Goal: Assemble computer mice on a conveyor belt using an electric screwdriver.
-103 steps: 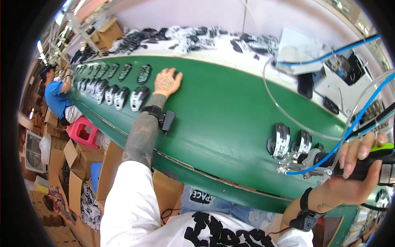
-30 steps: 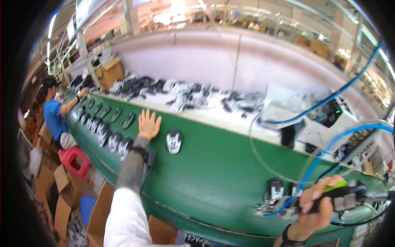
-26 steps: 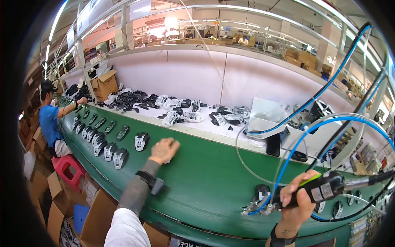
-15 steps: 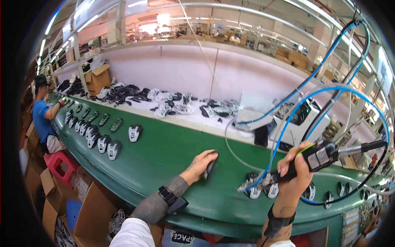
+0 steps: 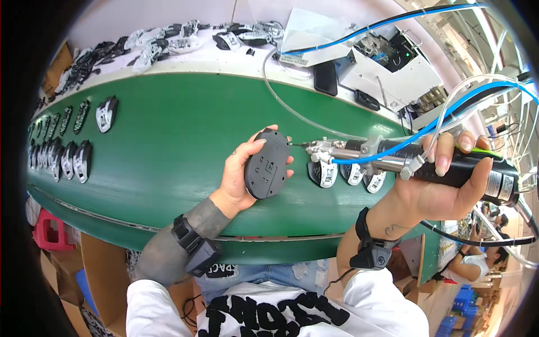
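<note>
In my left hand [image 5: 233,180] is a dark grey computer mouse [image 5: 267,167], its flat underside turned up, with my fingers curled around its edges. My right hand [image 5: 429,194] wraps around a black power screwdriver [image 5: 401,153] lying almost level. Its thin tip points left and reaches the mouse's upper right edge; whether it touches a screw is too small to tell. Under the screwdriver's front end, several grey-and-black mouse shells [image 5: 323,174] sit on the green conveyor belt [image 5: 185,151].
Mouse shells [image 5: 82,162] and circuit boards [image 5: 82,117] line the belt's left. Loose shells [image 5: 149,55] lie on the white ledge behind, beside a white machine [image 5: 393,73]. A blue hose [image 5: 466,106] loops at the right. Cardboard boxes [image 5: 104,281] and a pink stool [image 5: 49,231] stand below left.
My left hand has turned the mouse underside up. The screwdriver has swung level, bringing its tip to the mouse's edge. The view has tilted down and shifted.
</note>
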